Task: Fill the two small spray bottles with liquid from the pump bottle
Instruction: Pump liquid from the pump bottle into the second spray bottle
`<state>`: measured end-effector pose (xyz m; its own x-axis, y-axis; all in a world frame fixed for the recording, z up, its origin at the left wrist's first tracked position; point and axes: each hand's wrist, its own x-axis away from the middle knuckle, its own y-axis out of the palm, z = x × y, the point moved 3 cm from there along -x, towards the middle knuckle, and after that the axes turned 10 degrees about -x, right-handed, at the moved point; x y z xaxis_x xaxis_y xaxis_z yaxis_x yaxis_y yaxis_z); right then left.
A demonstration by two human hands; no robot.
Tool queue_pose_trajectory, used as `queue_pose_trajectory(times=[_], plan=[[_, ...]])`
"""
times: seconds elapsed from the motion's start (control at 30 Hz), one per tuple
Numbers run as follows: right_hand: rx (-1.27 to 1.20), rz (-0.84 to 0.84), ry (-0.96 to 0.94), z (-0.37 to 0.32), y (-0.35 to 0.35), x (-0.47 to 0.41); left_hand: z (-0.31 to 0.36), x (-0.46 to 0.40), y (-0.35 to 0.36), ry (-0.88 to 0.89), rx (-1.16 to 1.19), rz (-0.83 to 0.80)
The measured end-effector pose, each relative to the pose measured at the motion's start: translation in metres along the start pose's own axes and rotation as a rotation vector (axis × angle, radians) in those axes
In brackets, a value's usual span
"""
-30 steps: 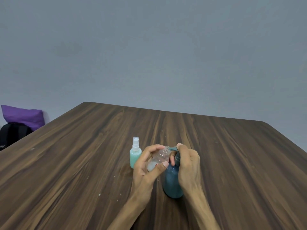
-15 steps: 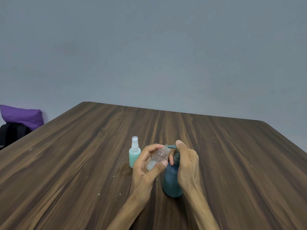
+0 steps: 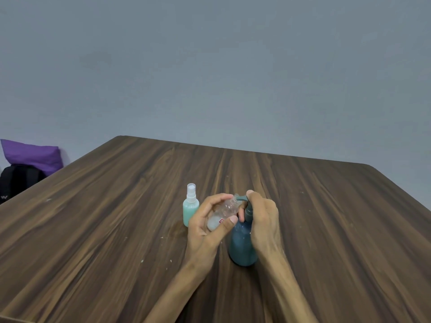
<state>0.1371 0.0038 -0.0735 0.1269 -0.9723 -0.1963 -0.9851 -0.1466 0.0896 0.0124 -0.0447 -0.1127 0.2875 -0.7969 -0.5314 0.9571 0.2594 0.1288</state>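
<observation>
Two bare forearms enter from the near edge, one left of centre and one right of it. Neither shows a sleeve, cuff, watch or band along its visible length. The left hand [image 3: 206,227] and the right hand [image 3: 262,217] wear no gloves, and no rings can be made out on the fingers. Short, unpainted nails show on the left thumb and right index finger.

A: Is the light harsh?
B: No, soft and even; the grey wall [image 3: 210,66] is dim, without glare.
A: Shadows?
B: Faint ones only, on the table [image 3: 93,229].
A: Sharpness?
B: Slightly soft overall; the wide lens bends the table's edges.
</observation>
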Motion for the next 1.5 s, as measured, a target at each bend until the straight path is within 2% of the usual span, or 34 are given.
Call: queue_pose_trajectory(times=[0.17,0.33,0.5,0.63,1.0,1.1,1.5], plan=[[0.081,-0.164,0.109,-0.019,-0.009,-0.004,0.004,-0.001,0.001,0.010,-0.009,0.004],[0.419,-0.261,0.368,-0.060,-0.008,-0.035,0.006,-0.003,0.001,0.039,-0.054,0.005],[0.773,-0.225,0.289,-0.054,0.012,-0.044,0.005,-0.001,0.001,0.036,-0.057,0.006],[0.797,-0.171,0.307,-0.038,0.008,-0.045,0.002,-0.001,0.002,0.033,-0.086,0.006],[0.877,-0.208,0.324,-0.044,0.012,-0.037,-0.003,0.000,0.003,-0.008,-0.017,0.002],[0.935,-0.211,0.272,-0.052,0.015,-0.036,-0.002,0.000,0.002,-0.015,-0.008,-0.001],[0.937,-0.220,0.254,-0.053,0.016,-0.034,-0.005,-0.003,0.002,-0.015,0.022,0.011]])
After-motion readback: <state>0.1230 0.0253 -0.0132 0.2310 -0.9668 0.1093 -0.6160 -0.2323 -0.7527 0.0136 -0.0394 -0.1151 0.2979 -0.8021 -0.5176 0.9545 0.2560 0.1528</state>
